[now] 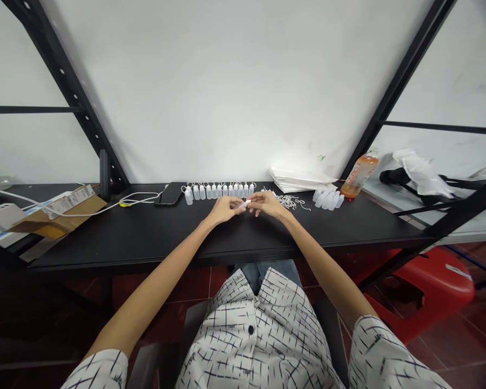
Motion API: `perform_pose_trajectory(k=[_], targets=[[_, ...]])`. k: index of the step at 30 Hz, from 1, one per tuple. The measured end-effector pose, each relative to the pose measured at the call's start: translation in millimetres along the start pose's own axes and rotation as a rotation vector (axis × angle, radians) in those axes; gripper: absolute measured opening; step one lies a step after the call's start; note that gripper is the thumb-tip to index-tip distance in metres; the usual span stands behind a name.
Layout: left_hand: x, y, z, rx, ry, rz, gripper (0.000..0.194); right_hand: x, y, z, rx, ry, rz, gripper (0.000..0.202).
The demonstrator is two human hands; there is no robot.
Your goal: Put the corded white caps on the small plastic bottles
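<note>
Contents of a Black Table

Item: the table itself, long, dark and flat, set before a pale wall; we sit at its near edge.
Item: one red stool, below and beyond the table's right end.
Item: one opened brown carton, at the far left, a printed label on it.
Item: one stack of flat white sheets, against the wall, right of centre.
Item: one bottle of orange drink, leaning near the right-hand upright.
Item: our left hand, near the middle of the table, fingers drawn in around the body of a small bottle.
Item: our right hand, facing it, finger and thumb pinched on the bottle's white top.
Item: one dark phone, lying flat left of centre, a white cable beside it.
Item: one row of little white-topped bottles, upright, along the back from the phone toward our hands.
Item: one cluster of translucent little bottles, just left of the orange drink.
Item: one loose heap of thin white stringy pieces, between that cluster and our right hand.
</note>
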State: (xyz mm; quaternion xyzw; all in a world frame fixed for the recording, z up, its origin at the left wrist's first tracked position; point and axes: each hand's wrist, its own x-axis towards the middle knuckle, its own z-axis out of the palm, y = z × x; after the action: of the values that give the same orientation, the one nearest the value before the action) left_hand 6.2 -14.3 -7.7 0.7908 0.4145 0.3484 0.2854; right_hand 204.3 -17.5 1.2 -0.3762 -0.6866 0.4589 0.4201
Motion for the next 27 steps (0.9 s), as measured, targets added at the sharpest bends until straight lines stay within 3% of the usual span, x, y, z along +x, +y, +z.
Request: perform_pose_trajectory(k=[6,9,12,14,16,17,20,23,27], targets=[[-6,11,-2.8,0.306,0.048,0.007,0.051,-1,-4,-1,-0.022,0.019,0.031,0.026],[-17,21,-18.2,0.417,0.071,0.05,0.05,-3,-4,-4,-0.027,0.061,0.059,0.026],[-29,23,-61.2,0.47,0.349,0.084,0.032,-4,-2,-7,-0.041,0.078,0.068,0.025],[-32,16,-102.1,0.514,0.611,-0.062,0.035,-5,-1,-8,-0.067,0.069,0.065,0.025],[-26,2,-141.6,0.624,0.712,-0.234,0.036,-5,-1,-8,-0.109,0.057,0.057,0.024],[-21,-9,-157.5,0.694,0.708,-0.32,0.035,-5,-1,-8,-0.129,0.055,0.052,0.024],[2,-45,-182.4,0.822,0.465,-0.527,0.037,-6,-1,-8,-0.155,0.052,0.047,0.025],[22,-78,-180.5,0.88,0.27,-0.637,0.052,-8,-2,-8,-0.148,0.044,0.056,0.027],[32,-102,-169.1,0.934,0.159,-0.711,0.061,-9,-3,-8,-0.154,0.035,0.06,0.027]])
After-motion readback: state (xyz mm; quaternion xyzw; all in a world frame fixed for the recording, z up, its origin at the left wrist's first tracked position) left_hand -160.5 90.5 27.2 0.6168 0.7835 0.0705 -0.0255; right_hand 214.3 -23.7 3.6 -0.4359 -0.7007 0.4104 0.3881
